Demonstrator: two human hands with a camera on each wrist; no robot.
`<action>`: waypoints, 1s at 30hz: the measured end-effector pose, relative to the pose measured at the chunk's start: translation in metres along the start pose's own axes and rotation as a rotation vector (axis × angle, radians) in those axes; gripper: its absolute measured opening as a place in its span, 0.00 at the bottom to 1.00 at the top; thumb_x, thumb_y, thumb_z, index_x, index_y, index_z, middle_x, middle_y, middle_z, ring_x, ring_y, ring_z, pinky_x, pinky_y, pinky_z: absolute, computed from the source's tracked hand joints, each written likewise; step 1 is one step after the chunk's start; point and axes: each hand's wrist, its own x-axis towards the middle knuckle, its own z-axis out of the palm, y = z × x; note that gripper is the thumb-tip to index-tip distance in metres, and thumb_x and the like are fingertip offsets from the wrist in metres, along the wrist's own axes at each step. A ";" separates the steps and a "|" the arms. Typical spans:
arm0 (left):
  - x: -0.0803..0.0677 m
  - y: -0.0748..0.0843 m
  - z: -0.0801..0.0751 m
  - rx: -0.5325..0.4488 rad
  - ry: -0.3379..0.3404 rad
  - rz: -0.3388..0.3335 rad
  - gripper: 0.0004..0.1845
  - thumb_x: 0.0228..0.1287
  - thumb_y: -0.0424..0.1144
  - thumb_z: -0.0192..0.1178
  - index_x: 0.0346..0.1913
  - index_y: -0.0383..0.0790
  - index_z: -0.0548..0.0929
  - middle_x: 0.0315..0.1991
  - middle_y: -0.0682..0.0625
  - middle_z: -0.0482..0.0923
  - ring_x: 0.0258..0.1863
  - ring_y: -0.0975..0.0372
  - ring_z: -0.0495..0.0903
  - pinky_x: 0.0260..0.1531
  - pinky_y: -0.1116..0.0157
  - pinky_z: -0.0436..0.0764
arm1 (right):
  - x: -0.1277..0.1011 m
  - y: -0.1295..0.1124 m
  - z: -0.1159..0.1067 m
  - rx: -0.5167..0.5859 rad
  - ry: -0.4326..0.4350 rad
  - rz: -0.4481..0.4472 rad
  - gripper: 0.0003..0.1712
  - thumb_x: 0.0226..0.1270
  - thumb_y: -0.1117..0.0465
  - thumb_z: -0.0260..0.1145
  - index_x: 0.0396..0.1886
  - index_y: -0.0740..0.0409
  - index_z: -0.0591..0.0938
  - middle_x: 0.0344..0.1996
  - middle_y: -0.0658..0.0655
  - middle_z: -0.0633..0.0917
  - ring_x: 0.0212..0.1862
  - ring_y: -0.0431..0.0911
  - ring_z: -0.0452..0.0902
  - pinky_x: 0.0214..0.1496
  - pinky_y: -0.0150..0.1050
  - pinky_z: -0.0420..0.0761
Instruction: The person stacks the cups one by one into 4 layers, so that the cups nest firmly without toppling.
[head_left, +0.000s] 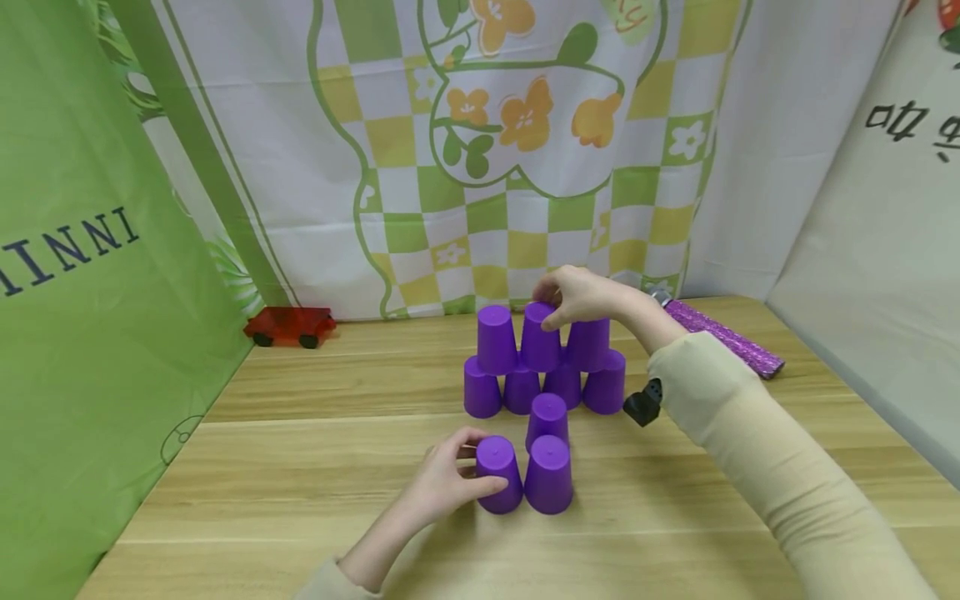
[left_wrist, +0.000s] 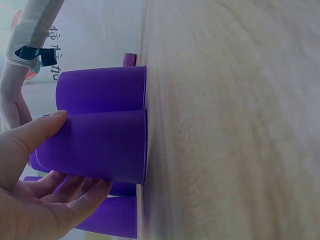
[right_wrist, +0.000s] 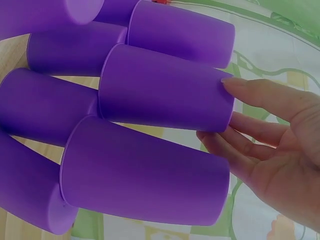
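Note:
Several purple cups stand upside down in a row on the table, and three more rest on top of them as a second row. My right hand [head_left: 581, 293] grips the middle upper cup [head_left: 540, 346] near its base, thumb on one side and fingers on the other. Its neighbours are the left upper cup [head_left: 496, 342] and the right upper cup [head_left: 588, 346]. Closer to me, my left hand [head_left: 450, 479] holds an upside-down cup [left_wrist: 95, 147] around its side. Right beside that stands another front cup [head_left: 549, 479], with a third cup [head_left: 548, 417] just behind it.
A red toy car [head_left: 291, 327] sits at the back left of the wooden table [head_left: 337, 467]. To the right of the stack lies a glittery pink-purple tube [head_left: 723, 337]. Printed curtains [head_left: 285, 150] hang behind and along both sides.

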 end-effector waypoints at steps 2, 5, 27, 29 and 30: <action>0.000 0.000 0.000 0.003 0.003 0.007 0.27 0.49 0.34 0.71 0.53 0.31 0.75 0.49 0.36 0.78 0.49 0.44 0.79 0.50 0.56 0.82 | 0.000 0.000 0.000 -0.005 0.002 -0.005 0.25 0.51 0.67 0.70 0.50 0.73 0.77 0.48 0.69 0.82 0.51 0.59 0.79 0.56 0.48 0.79; -0.001 -0.002 -0.001 0.009 0.009 0.011 0.26 0.50 0.35 0.71 0.52 0.32 0.75 0.49 0.37 0.79 0.49 0.44 0.80 0.50 0.56 0.82 | -0.001 0.001 0.000 -0.008 0.003 -0.005 0.26 0.52 0.67 0.70 0.51 0.74 0.76 0.49 0.70 0.81 0.52 0.60 0.78 0.57 0.49 0.79; -0.002 0.017 -0.023 -0.059 0.163 0.004 0.23 0.52 0.37 0.70 0.52 0.39 0.77 0.46 0.43 0.80 0.47 0.54 0.79 0.51 0.60 0.82 | -0.062 0.013 -0.007 0.311 0.594 -0.006 0.23 0.64 0.61 0.64 0.56 0.67 0.74 0.52 0.65 0.79 0.55 0.50 0.77 0.62 0.39 0.76; 0.000 0.022 -0.028 -0.059 0.191 0.015 0.23 0.52 0.37 0.70 0.52 0.40 0.78 0.46 0.44 0.80 0.46 0.55 0.79 0.51 0.61 0.82 | -0.073 0.015 -0.003 0.371 0.671 -0.011 0.22 0.65 0.60 0.63 0.55 0.67 0.74 0.50 0.59 0.81 0.53 0.42 0.78 0.59 0.30 0.77; 0.001 0.024 -0.030 -0.060 0.208 0.018 0.23 0.52 0.36 0.70 0.52 0.40 0.78 0.46 0.44 0.81 0.46 0.55 0.79 0.51 0.61 0.82 | -0.078 0.016 0.000 0.402 0.704 -0.012 0.22 0.65 0.60 0.63 0.55 0.67 0.75 0.48 0.54 0.82 0.51 0.37 0.78 0.57 0.26 0.77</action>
